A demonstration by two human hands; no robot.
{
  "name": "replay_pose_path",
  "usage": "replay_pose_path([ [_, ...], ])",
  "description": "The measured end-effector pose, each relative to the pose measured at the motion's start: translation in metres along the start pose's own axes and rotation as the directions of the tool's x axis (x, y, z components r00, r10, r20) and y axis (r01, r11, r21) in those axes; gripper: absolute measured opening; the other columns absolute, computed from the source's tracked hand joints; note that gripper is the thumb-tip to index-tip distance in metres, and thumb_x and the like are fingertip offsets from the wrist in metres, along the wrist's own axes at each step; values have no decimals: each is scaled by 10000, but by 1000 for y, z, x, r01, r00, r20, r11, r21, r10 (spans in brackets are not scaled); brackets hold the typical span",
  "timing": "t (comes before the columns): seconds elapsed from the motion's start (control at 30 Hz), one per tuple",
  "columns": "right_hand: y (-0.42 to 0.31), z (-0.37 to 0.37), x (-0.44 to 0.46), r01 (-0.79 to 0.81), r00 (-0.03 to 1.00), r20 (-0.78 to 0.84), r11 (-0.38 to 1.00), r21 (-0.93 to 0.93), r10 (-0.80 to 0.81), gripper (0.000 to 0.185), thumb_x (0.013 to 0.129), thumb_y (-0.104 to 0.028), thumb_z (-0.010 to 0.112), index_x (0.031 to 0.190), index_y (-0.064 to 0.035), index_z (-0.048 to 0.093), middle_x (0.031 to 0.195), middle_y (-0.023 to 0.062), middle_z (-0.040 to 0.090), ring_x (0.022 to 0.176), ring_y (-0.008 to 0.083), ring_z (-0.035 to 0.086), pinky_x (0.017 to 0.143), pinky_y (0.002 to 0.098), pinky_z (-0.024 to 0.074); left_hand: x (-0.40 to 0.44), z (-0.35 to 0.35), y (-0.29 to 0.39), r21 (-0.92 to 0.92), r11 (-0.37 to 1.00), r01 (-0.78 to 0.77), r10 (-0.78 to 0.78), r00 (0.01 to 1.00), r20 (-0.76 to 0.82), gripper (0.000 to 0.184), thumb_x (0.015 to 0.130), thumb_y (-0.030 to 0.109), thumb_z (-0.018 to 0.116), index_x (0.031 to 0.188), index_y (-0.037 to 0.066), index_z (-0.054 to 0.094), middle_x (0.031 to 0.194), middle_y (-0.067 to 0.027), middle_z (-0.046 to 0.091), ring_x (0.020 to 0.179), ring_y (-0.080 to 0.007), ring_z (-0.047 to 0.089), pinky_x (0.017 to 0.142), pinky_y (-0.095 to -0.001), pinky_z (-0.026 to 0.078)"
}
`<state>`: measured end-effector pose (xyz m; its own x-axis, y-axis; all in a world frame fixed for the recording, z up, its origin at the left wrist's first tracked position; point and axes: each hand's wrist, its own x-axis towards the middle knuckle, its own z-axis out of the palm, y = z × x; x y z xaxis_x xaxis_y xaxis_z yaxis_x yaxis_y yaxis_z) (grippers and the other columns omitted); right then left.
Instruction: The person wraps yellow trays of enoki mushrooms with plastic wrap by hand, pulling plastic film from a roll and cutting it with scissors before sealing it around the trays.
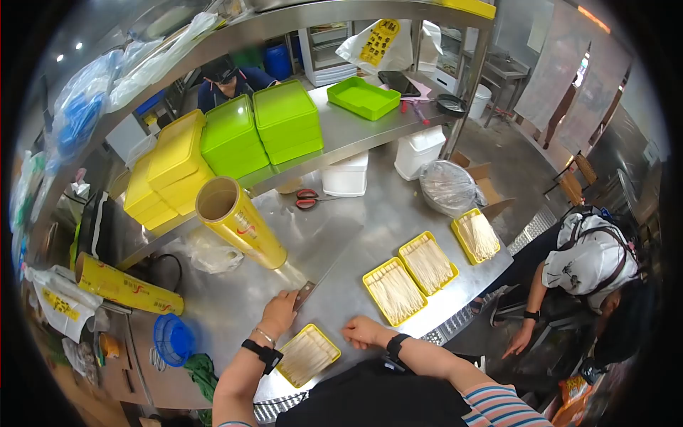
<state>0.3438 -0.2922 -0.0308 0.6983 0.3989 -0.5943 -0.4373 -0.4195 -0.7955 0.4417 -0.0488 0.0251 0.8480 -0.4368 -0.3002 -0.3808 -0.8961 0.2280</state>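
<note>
My left hand [279, 312] is closed around the handle of a knife [305, 292], beside the upright yellow roll [245, 224]. Just below that hand, a yellow tray [309, 356] of pale, thin sticks or stems lies at the table's near edge. To the right of this tray my right hand [361, 332] rests near the metal surface with its fingers curled; what they hold, if anything, is too small to make out. Farther right are three more filled yellow trays, one [395, 291] nearest, one [428, 263] touching it, and one [476, 236] apart.
Green boxes [288, 121] and yellow boxes [167, 171] stand on the raised shelf [341, 128]. Red-handled scissors [306, 199], white bins and a plastic-wrapped bowl [450, 188] lie beyond. A blue basket [173, 340] is at left. One person bends at right; another is behind the shelf.
</note>
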Motion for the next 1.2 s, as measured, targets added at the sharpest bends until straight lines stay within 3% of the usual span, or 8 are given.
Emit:
replay_pose_path([
  [0.37, -10, -2, -6, -68, 998, 17, 997, 47, 67, 352, 906, -313, 521, 760, -12, 630, 557, 72, 597, 414, 152, 534, 410, 300, 430, 115, 11, 45, 60, 994, -88, 98, 975, -199, 456, 789, 106, 662, 1226, 178, 558, 1077, -98, 582, 987, -321, 581, 847, -403, 497],
  [0.53, -8, -2, -6, -81, 997, 23, 994, 71, 80, 328, 898, -293, 525, 773, -12, 637, 561, 73, 600, 410, 151, 535, 401, 294, 428, 74, 1, 45, 55, 989, -141, 147, 813, -564, 340, 827, 151, 608, 1167, 147, 619, 1097, -101, 596, 1003, -315, 580, 837, -394, 501],
  [0.77, -8, -3, -1, -141, 990, 31, 986, 88, 139, 336, 916, -335, 565, 758, -44, 623, 560, 49, 588, 386, 123, 506, 372, 252, 395, -120, 26, -34, -448, 864, 230, -431, 797, -424, 325, 857, 218, 621, 1149, 74, 608, 1113, -154, 593, 969, -344, 595, 827, -419, 501],
  [0.9, -5, -2, 1, -159, 987, 23, 985, 64, 158, 337, 922, -345, 563, 771, -49, 622, 561, 49, 591, 394, 119, 514, 376, 252, 400, -208, 91, -47, -464, 806, 368, -544, 770, -334, 351, 906, 196, 574, 1203, 9, 560, 985, -177, 637, 846, -304, 639, 701, -347, 526],
  [1.07, -8, -3, -2, -162, 986, 33, 985, 52, 161, 359, 934, -392, 555, 839, -54, 629, 585, 48, 605, 410, 122, 530, 393, 250, 414, -211, 128, -3, -938, 257, 232, -585, 810, 40, 365, 971, 227, 465, 1200, -47, 542, 875, -135, 661, 674, -147, 649, 616, -292, 522],
  [1.1, -8, -3, -5, -139, 990, 49, 986, 97, 135, 355, 945, -395, 537, 913, -52, 624, 628, 50, 621, 444, 119, 548, 414, 244, 423, -205, 125, 2, -942, 217, 256, -561, 822, 94, 374, 971, 249, 460, 1195, -38, 547, 907, -166, 666, 750, -230, 665, 689, -333, 526],
  [1.17, -10, -3, -9, -124, 991, 68, 983, 133, 116, 362, 956, -397, 520, 987, -50, 620, 671, 53, 638, 479, 116, 566, 435, 238, 433, -195, 109, 9, -734, 652, 189, -494, 841, -221, 386, 960, 272, 467, 1192, -26, 550, 999, -218, 647, 921, -340, 633, 817, -393, 499],
  [1.2, -10, 1, -10, -49, 997, 64, 992, 119, 41, 365, 956, -388, 510, 1055, -50, 602, 718, 53, 644, 524, 113, 581, 460, 242, 440, -190, 109, 8, -743, 645, 180, -482, 850, -213, 388, 951, 279, 475, 1183, -21, 555, 1041, -233, 629, 987, -374, 591, 865, -415, 471],
])
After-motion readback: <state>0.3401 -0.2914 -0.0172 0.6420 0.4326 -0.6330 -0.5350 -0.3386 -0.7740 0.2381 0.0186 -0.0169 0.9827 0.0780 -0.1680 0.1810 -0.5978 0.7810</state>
